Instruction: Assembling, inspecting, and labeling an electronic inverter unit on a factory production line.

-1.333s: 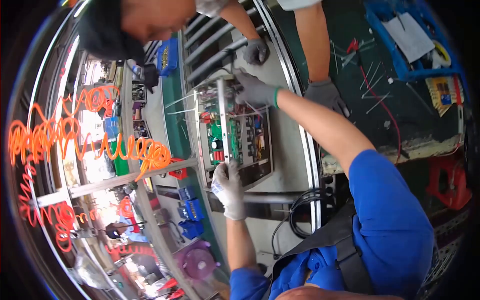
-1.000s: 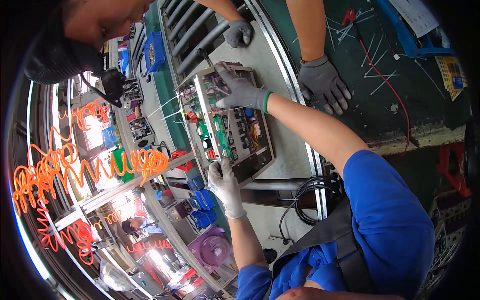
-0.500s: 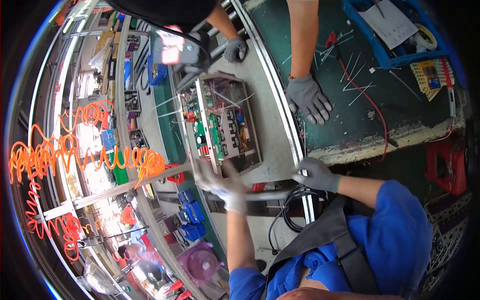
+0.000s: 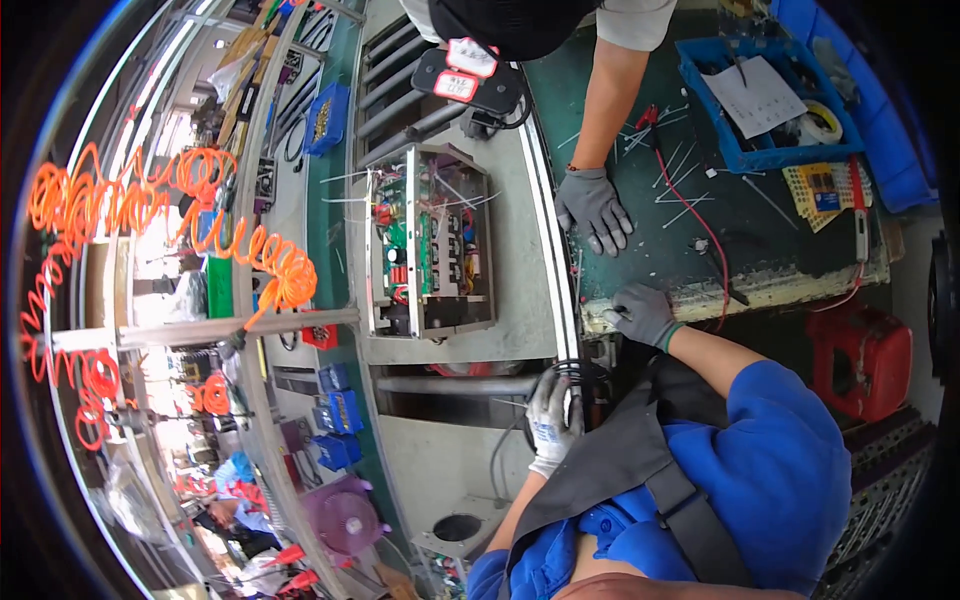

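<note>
My left hand (image 4: 552, 415), in a pale glove, is closed at a coil of black cable (image 4: 572, 372) beside the metal rail. Part of its grip is hidden. My right hand (image 4: 643, 315), in a grey glove, rests at the worn front edge of the green table with loosely bent fingers and nothing seen in it. Ahead of my left hand stands a metal-framed box of circuit boards (image 4: 440, 240), clear-sided, with white cable ties sticking out.
A co-worker's gloved hand (image 4: 597, 212) lies flat on the green table (image 4: 690, 260). Loose cable ties, a red wire (image 4: 690, 197) and a blue crate (image 4: 745, 158) are there. A red stool (image 4: 870, 365) stands right, a purple fan (image 4: 343, 520) lower left. Orange coiled hoses (image 4: 290, 275) hang left.
My left hand has moved from the box's near end back to the black cable coil at the rail. My right hand has shifted slightly forward onto the table edge. The view has turned somewhat.
</note>
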{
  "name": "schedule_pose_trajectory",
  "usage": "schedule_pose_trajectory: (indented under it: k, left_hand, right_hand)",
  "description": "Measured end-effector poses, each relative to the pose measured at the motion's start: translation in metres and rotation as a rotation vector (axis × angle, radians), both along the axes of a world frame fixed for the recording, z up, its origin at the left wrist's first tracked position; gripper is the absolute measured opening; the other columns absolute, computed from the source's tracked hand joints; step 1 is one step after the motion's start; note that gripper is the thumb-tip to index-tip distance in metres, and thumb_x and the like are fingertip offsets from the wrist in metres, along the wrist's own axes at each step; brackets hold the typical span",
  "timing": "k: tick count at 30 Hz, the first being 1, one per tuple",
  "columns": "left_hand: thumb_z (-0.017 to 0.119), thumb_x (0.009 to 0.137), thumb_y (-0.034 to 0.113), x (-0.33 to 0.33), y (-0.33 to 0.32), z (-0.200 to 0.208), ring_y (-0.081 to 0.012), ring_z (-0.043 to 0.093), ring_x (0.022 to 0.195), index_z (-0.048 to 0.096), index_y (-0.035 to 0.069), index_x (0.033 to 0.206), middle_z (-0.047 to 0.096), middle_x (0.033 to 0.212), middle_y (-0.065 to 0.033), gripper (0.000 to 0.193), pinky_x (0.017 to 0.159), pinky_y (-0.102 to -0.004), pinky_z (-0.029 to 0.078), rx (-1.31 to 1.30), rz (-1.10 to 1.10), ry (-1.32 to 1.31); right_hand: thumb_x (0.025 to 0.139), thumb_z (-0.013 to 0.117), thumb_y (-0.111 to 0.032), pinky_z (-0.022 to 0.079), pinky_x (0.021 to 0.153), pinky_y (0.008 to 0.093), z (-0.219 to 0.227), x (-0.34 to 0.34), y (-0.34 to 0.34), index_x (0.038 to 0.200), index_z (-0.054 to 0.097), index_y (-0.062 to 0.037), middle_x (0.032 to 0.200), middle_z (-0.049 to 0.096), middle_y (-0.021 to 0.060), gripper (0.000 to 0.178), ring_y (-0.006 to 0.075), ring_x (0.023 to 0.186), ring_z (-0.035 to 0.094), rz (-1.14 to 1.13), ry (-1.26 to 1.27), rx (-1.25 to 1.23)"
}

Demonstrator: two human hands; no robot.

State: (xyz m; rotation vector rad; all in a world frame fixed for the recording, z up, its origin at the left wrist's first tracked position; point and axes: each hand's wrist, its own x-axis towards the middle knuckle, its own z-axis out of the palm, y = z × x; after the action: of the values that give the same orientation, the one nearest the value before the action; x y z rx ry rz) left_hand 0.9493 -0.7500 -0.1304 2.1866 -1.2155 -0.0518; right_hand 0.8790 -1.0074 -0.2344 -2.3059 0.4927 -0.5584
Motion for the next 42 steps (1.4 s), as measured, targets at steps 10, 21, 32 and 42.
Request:
schedule_pose_trajectory:
  k: [10,21,32,42]
  left_hand:
    - [0.069,0.079,0.004,-0.063,0.044,0.007,-0.0434,0.059,0.116,0.061,0.004,0.124,0.058,0.128,-0.0252,0.046,0.097,-0.0518,0.047,-0.098,0.199,-0.001]
    - [0.061,0.092,0.001,-0.197,0.254,-0.019,-0.0224,0.063,0.086,0.058,0.000,0.130,0.066,0.117,-0.0156,0.038,0.080,-0.0368,0.052,-0.259,0.944,0.449]
    - [0.056,0.098,0.029,-0.289,0.303,-0.008,-0.0393,0.064,0.107,0.062,0.002,0.122,0.066,0.115,-0.0242,0.037,0.092,-0.0455,0.050,0.134,0.949,0.659]
    - [0.056,0.097,0.027,-0.315,0.349,0.007,-0.0382,0.061,0.115,0.055,0.002,0.135,0.065,0.120,-0.0249,0.046,0.091,-0.0481,0.051,0.297,1.102,0.682]
  right_hand:
    - [0.086,0.069,-0.035,0.050,0.072,0.0431,0.026,-0.007,0.046,0.084,0.063,-0.0071,0.082,0.063,0.0142,0.028,0.0351,0.080,0.064,0.083,0.134,0.213]
    - [0.089,0.066,-0.036,0.052,0.076,0.0392,-0.001,-0.103,0.139,0.098,0.067,-0.0082,0.089,0.070,0.0150,0.029,0.0304,0.085,0.069,0.125,0.429,0.306]
    - [0.088,0.069,-0.037,0.051,0.091,0.0390,0.022,-0.053,0.181,0.128,0.058,-0.0083,0.117,0.066,0.0164,0.050,0.0314,0.102,0.066,0.078,0.180,-0.003]
    - [0.097,0.055,-0.023,0.040,0.107,0.0364,0.144,0.050,0.291,0.154,0.036,-0.0103,0.144,0.053,0.0111,0.061,0.0200,0.133,0.051,1.142,0.689,1.780]
